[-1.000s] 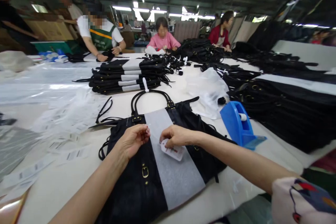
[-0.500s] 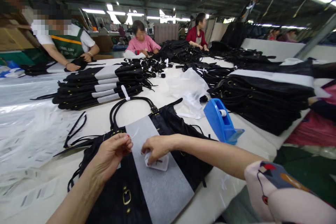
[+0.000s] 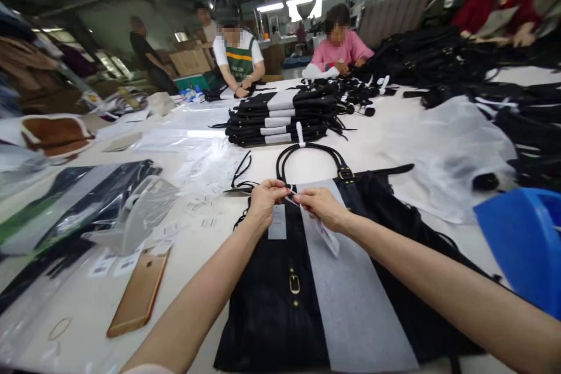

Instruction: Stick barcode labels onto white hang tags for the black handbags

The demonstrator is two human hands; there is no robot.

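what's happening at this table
The person's left hand and right hand meet over a black bag, pinching something thin between them. A small tag hangs below the right hand. Beyond lies a stack of black bags, with a person in pink working behind it.

A: How do the hands compare with the preceding views?

B: The left hand point(image 3: 263, 205) and right hand point(image 3: 323, 207), formerly apart, now meet at a thin white strand point(image 3: 291, 191); the tag point(image 3: 328, 238), formerly broad face up, now slants downward.

A: And the field of view?

B: Shifted leftward. Lower left: gold phone point(image 3: 139, 292), now whole; clear plastic holder point(image 3: 142, 219), newly visible. Blue dispenser point(image 3: 521, 245): now at the right edge.
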